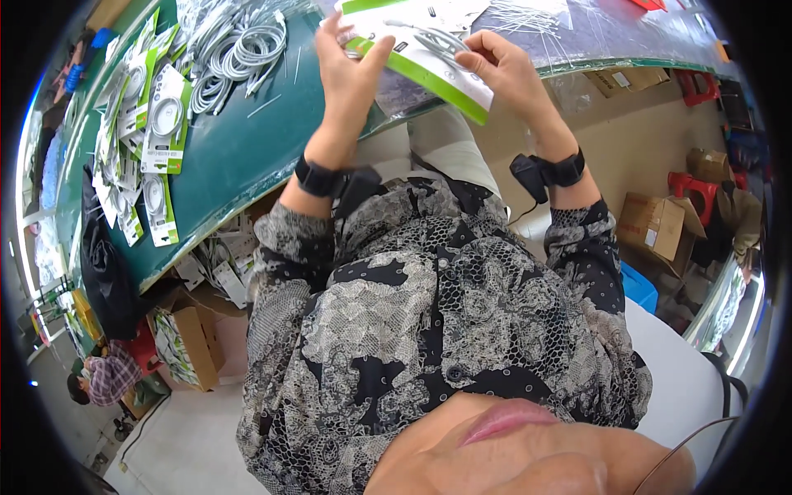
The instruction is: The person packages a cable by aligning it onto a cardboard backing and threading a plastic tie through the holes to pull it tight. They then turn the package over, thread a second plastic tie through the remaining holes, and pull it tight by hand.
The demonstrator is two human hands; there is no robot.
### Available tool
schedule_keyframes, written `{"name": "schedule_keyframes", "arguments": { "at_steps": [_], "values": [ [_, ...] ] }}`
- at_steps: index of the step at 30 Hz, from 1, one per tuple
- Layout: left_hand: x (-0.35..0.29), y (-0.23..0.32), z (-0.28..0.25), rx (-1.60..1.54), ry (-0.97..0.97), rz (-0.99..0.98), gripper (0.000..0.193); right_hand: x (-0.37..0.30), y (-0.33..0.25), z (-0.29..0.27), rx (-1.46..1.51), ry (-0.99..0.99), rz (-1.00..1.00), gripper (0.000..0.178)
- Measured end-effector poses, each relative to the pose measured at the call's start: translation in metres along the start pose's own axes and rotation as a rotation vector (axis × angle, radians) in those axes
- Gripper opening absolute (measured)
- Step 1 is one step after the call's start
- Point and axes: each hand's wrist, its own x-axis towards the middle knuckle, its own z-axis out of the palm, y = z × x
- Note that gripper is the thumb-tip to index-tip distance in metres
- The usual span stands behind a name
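A white packaging card with green edge bands is held tilted over the near edge of the table. My left hand has its thumb over the card's left end; some fingertips stick up beside it, and the others are hidden behind. On the card lies a grey coiled cable. My right hand pinches that cable against the card's right side, thumb in front and index finger bent. Dark straps with small black devices sit on both wrists.
Carded cables pile up on the green table at left, beside loose coiled grey cables. Thin white ties lie at the far right. Cardboard boxes and red stools stand right; another person is at far lower left.
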Motion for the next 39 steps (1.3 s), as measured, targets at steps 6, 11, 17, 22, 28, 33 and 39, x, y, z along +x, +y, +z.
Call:
{"name": "schedule_keyframes", "arguments": {
  "at_steps": [6,11,17,22,28,33,39],
  "values": [
    [0.033,0.049,0.002,0.646,-0.254,0.685,0.016,0.018,0.003,-0.012,0.250,-0.219,0.261,0.026],
    [0.039,0.050,-0.003,0.585,-0.597,0.621,0.022,0.019,0.000,-0.021,0.278,-0.389,0.277,0.025],
    [0.027,0.042,-0.014,0.567,-0.851,0.577,0.013,0.007,-0.011,-0.015,0.193,-0.293,0.177,0.026],
    [0.018,0.075,-0.018,0.497,-0.754,0.429,0.012,-0.005,-0.049,-0.020,-0.090,-0.180,-0.234,0.027],
    [0.008,0.100,-0.024,0.734,-0.664,0.732,0.009,-0.012,-0.063,-0.018,0.183,-0.181,-0.055,0.019],
    [0.005,0.098,-0.022,0.841,-0.696,0.845,0.014,-0.016,-0.065,-0.016,0.195,-0.231,-0.124,0.014],
    [0.008,0.106,-0.020,0.882,-0.812,0.988,0.015,-0.020,-0.067,-0.012,0.109,-0.206,-0.107,0.011]
  ]
}}
